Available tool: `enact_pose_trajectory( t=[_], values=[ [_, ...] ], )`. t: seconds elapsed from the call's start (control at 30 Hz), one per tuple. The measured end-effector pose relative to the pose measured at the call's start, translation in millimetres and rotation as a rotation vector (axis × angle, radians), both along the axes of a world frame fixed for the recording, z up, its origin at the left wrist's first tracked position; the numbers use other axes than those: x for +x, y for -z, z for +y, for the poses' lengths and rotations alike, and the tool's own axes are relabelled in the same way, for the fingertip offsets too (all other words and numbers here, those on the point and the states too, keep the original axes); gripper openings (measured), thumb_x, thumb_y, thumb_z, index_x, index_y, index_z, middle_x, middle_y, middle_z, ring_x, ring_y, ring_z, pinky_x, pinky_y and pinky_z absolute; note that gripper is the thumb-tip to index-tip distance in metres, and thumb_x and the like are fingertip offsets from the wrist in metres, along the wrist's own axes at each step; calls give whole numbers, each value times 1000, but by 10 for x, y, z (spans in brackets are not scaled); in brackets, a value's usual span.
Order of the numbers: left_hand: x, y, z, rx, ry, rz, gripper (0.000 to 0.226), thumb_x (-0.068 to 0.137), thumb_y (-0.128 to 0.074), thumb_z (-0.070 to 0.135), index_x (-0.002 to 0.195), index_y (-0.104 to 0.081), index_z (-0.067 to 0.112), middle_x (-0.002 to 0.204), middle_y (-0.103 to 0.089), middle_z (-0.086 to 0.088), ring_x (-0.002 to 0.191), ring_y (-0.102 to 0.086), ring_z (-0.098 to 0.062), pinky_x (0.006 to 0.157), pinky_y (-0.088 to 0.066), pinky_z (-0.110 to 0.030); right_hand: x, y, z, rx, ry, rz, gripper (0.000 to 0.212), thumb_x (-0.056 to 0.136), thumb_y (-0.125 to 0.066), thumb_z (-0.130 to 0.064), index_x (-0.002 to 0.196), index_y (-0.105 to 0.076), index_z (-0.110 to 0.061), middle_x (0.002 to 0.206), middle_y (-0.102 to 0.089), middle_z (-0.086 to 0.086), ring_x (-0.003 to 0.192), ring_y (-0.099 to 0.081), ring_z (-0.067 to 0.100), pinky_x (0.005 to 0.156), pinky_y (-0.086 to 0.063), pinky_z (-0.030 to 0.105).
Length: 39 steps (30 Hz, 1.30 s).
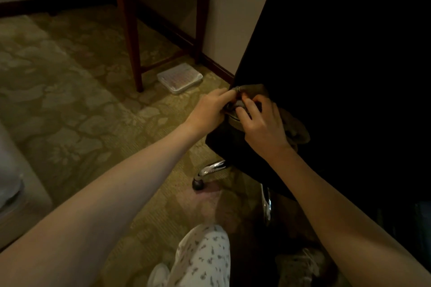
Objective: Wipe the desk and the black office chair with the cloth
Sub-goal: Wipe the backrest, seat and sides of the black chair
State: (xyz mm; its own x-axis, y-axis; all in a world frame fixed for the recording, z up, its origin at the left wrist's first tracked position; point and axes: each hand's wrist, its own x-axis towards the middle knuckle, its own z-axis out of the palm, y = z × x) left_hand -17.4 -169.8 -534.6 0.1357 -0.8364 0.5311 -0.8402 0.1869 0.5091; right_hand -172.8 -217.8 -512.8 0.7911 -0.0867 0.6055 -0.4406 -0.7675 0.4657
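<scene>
Cloth (295, 130), a dull grey-brown, sits right of the frame's centre, bunched against the lower edge of the black office chair (338, 53), whose dark back fills the right of the frame. Both hands hold it. The left hand (207, 109) pinches a fold with its fingertips, and the right hand (262, 123) has its fingers curled over the bunched part, with the rest of the cloth trailing out under its wrist.

A clear plastic box (179, 78) lies on the carpet (70, 100) above the hands, just beside a wooden leg of the desk (133, 30). Its contents show only as a pale, reddish blur.

The chair's chrome base leg (212, 168) and its caster (197, 184) stand on the carpet below the hands. A wide stretch of patterned carpet lies open to the left, as far as a pale piece of furniture at the left edge. A patterned trouser leg (203, 256) shows at the bottom centre.
</scene>
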Motion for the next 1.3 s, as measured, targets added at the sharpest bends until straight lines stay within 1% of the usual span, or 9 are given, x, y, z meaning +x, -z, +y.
enact_pose_trajectory(
  t=[0.17, 0.3, 0.5, 0.6, 0.77, 0.87, 0.93, 1.13, 1.3],
  values=[
    [-80, 248, 12, 64, 54, 33, 24, 68, -47, -4, 88, -59, -2, 81, -57, -17, 72, -57, -30, 60, -39, -27, -41, 274, -40, -4, 16, 31, 47, 92, -24, 4, 86, -70, -8, 103, -69, 16, 94, -44, 29, 79, -36, 38],
    [-253, 610, -96, 221, 145, 3, 23, 70, -52, -1, 91, -63, -2, 82, -61, -18, 72, -63, -33, 57, -48, -31, -287, 626, -62, -5, 107, 213, 31, 70, -48, -10, 88, -72, -14, 104, -69, 11, 95, -42, 27, 81, -37, 36],
    [-566, 941, -122, 425, 272, -2, 30, 87, -56, 3, 116, -62, 9, 111, -63, -13, 101, -59, -30, 78, -46, -34, -597, 909, -16, 184, 201, 377, 40, 39, -77, -8, 79, -74, -11, 87, -70, 9, 87, -39, 28, 67, -54, 32],
    [-452, 878, 3, 375, 226, 12, 30, 81, -57, 2, 110, -61, 5, 105, -61, -16, 97, -59, -32, 76, -47, -37, -477, 793, 42, 155, 130, 290, 25, 61, -56, -9, 79, -73, -10, 85, -70, 10, 87, -40, 27, 72, -49, 34],
    [107, 509, 268, 113, 105, 59, 27, 65, -41, 10, 86, -56, 1, 78, -55, -12, 71, -53, -24, 59, -31, -20, 203, 365, 139, 143, -20, 92, 51, 90, -22, 3, 80, -71, -7, 84, -69, 10, 77, -60, 26, 63, -46, 31],
    [368, 322, 194, 47, -63, 65, 24, 63, -52, -11, 85, -55, 0, 83, -55, -13, 76, -53, -28, 63, -27, -17, 518, 235, 11, 133, -20, 17, 37, 88, -35, 1, 81, -71, -6, 93, -70, 15, 88, -48, 27, 65, -46, 34],
    [413, 315, 68, 65, -98, 57, 26, 68, -54, -10, 93, -58, -1, 91, -58, -16, 84, -55, -31, 68, -34, -23, 574, 294, -69, 113, 4, 60, 44, 91, -29, 2, 82, -71, -7, 98, -70, 16, 93, -45, 29, 69, -47, 36],
    [224, 810, -45, 185, -88, 213, 22, 69, -52, -8, 90, -57, -1, 85, -58, -15, 77, -57, -32, 63, -42, -35, 514, 643, -75, 78, 7, 144, 61, 99, -14, -2, 75, -70, -7, 91, -71, 15, 90, -59, 30, 74, -39, 37],
    [-39, 1236, -29, 380, 1, 264, 22, 72, -56, -10, 92, -60, -5, 89, -63, -21, 85, -61, -32, 65, -35, -26, 172, 1108, 16, 176, 133, 245, 36, 77, -37, -12, 75, -73, -14, 91, -72, 6, 92, -43, 25, 74, -36, 35]
  ],
)
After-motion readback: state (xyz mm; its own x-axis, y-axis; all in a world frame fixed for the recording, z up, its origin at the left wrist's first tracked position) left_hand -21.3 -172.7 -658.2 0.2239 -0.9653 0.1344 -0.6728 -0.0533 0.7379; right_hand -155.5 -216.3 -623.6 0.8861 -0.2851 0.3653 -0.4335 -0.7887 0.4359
